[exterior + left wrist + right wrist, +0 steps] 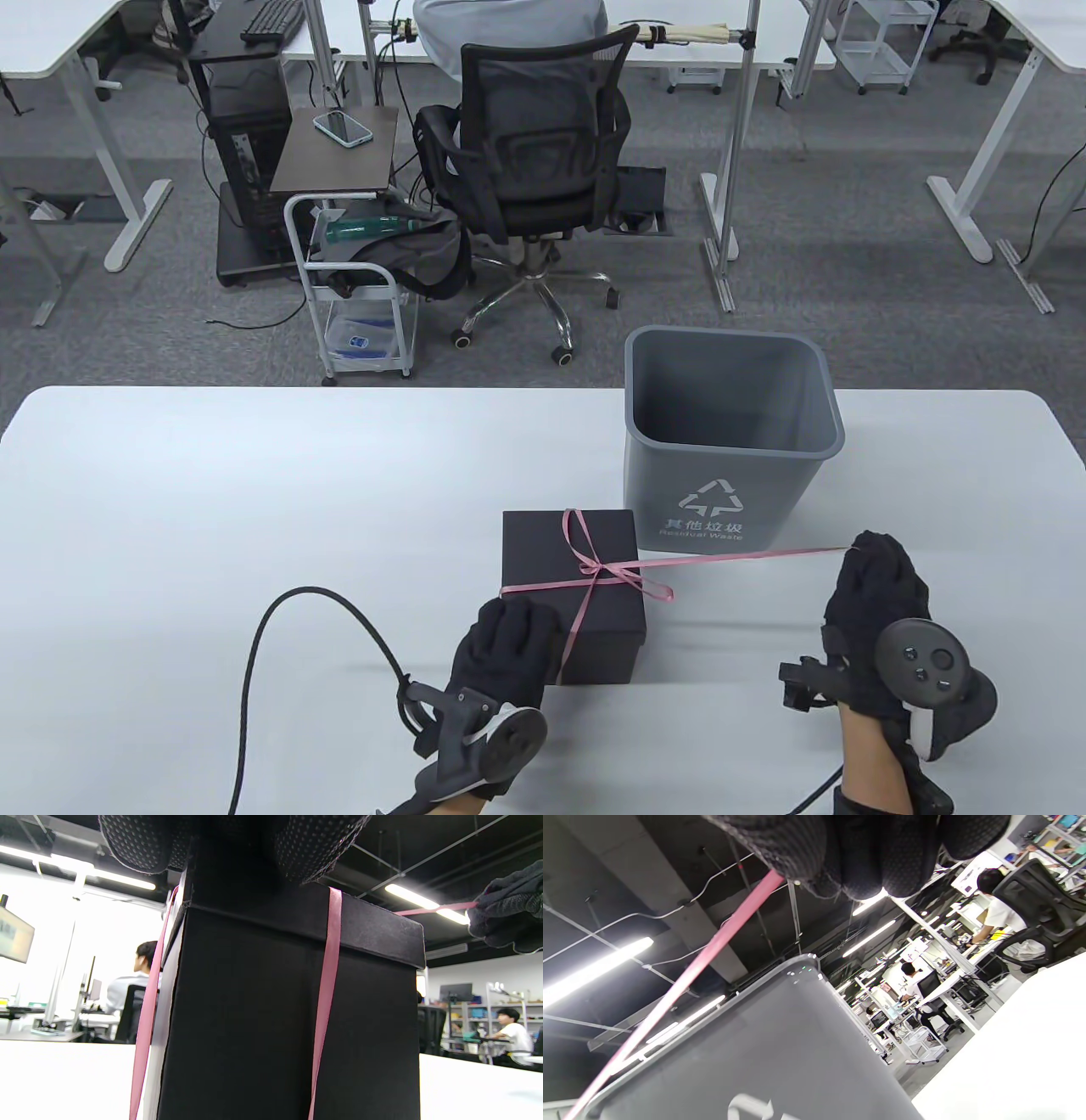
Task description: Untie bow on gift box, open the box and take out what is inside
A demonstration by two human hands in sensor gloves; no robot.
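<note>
The left hand (502, 641) lies nearest the camera, at about 6 o'clock on the desk (212, 509); its fingers (140, 844) rest flat and fairly straight on the near left corner of the gift box (570, 594), apparently to steady it against the pull rather than grip it. The right hand (874, 607), at roughly 4 o'clock, pinches one free end of the pink ribbon (738, 556) in curled fingers (840, 853) and draws it taut out to 3 o'clock, away from the box. That sideways tension looks meant to slip the bow (624, 577), which sits towards the right of the closed lid with a small loop left. The box stands near the desk's middle, just in front of a grey waste bin (730, 441) at about 1 o'clock. The lid is on, and the contents are hidden.
</note>
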